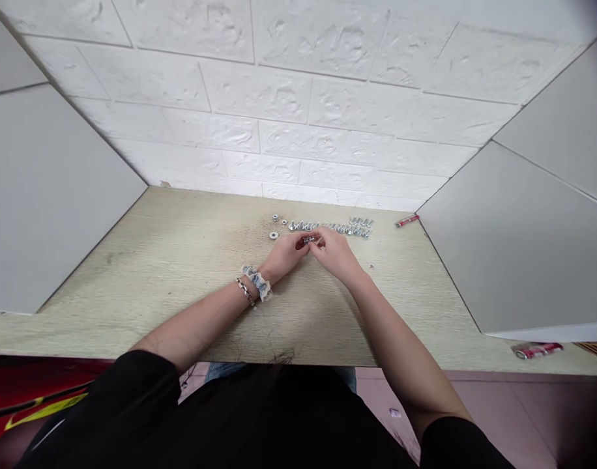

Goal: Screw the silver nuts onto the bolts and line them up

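My left hand (286, 254) and my right hand (336, 254) meet over the table, fingertips pinched around a small silver bolt (309, 240). It lies roughly level between them; whether a nut or washer sits on it is too small to tell. Just behind the fingers runs a row of bolts with washers (350, 230), partly hidden by my right hand. Several thinner screws (361, 221) form a second group behind its right end. Left of the row are a flat washer (274, 235), a small nut (284, 222) and another small metal piece (275, 217).
A white brick-pattern wall (279, 137) closes off the back of the wooden table (181, 260). Grey panels stand at the left (58, 195) and right (538, 260). One red battery-like cylinder (407, 221) lies by the right panel, another (539, 350) near the front edge.
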A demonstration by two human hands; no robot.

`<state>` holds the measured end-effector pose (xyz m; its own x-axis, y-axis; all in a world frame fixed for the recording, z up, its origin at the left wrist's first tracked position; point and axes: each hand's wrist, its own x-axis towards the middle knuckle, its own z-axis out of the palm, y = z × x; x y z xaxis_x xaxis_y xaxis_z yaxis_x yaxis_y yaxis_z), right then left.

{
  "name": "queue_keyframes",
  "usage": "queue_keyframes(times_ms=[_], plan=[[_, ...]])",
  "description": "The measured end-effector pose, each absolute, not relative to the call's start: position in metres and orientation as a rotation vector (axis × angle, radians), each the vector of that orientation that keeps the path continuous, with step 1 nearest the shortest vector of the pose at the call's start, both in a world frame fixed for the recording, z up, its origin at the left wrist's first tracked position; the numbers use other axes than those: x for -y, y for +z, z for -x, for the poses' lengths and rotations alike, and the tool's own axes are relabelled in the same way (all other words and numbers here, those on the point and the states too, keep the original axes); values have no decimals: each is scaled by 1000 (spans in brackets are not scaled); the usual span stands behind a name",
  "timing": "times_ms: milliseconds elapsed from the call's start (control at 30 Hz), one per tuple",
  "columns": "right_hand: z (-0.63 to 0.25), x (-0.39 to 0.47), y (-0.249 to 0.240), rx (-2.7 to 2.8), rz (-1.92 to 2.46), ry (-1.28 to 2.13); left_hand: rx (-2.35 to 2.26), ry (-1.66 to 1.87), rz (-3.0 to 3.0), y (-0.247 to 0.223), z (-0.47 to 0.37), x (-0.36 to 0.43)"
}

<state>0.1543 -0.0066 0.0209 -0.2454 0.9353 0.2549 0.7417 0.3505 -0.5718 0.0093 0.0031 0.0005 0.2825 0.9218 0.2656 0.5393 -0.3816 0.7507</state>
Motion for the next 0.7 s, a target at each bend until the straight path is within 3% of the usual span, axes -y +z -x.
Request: queue_keyframes(times_ms=[500, 700], plan=[[-151, 14, 33, 2262, 1776, 272, -1228, 923, -2152, -1, -8, -5], [-154, 13, 32, 2120, 1601, 316, -1261, 956, -2033, -1, -9, -4]])
